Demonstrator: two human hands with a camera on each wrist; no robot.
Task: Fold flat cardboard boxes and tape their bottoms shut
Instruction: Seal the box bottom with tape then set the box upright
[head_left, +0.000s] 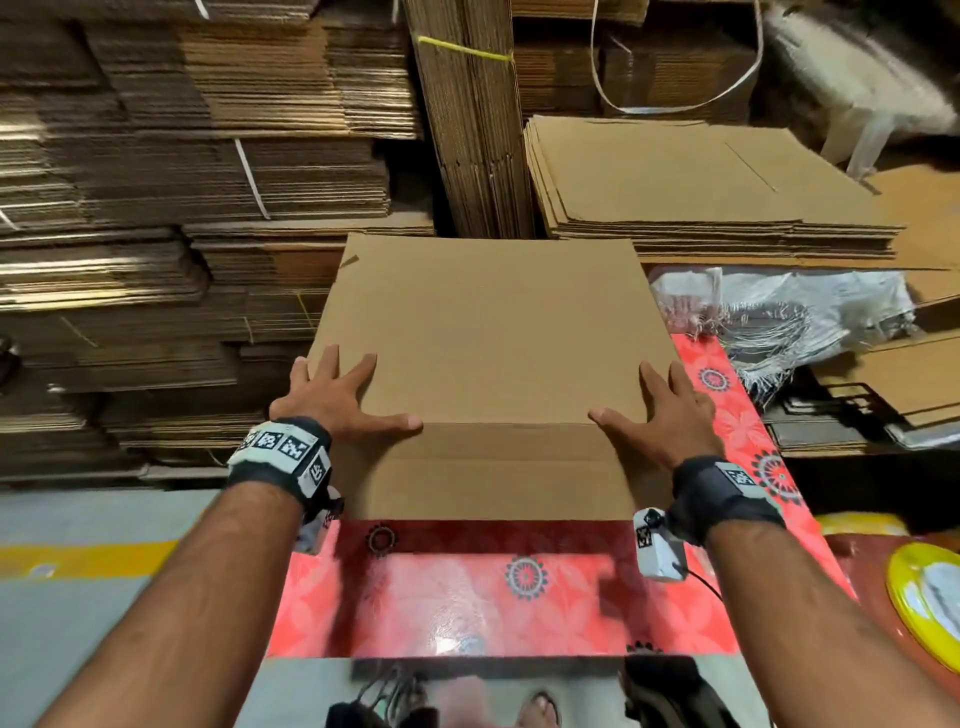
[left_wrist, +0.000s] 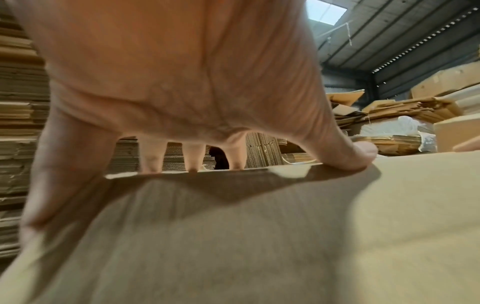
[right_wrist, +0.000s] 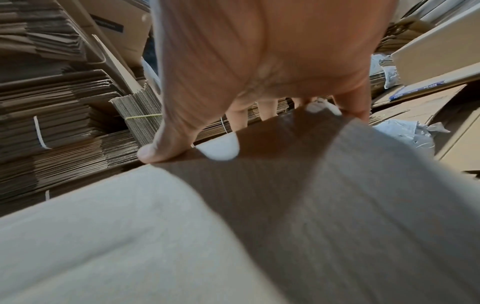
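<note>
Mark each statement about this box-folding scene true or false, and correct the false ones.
1. Both hands lie spread on the cardboard box. True: left hand, right hand.
2. The box rests on a plain blue table. False: the table cover is red with flower patterns.
3. The right hand holds a tape roll. False: it holds nothing.
4. Stacks of flat cardboard stand behind the box. True.

Red floral table (head_left: 467, 603) w/ cardboard box (head_left: 488, 353)

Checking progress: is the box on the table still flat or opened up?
Still flat: the cardboard box lies as one sheet, both hands spread on it.
</note>
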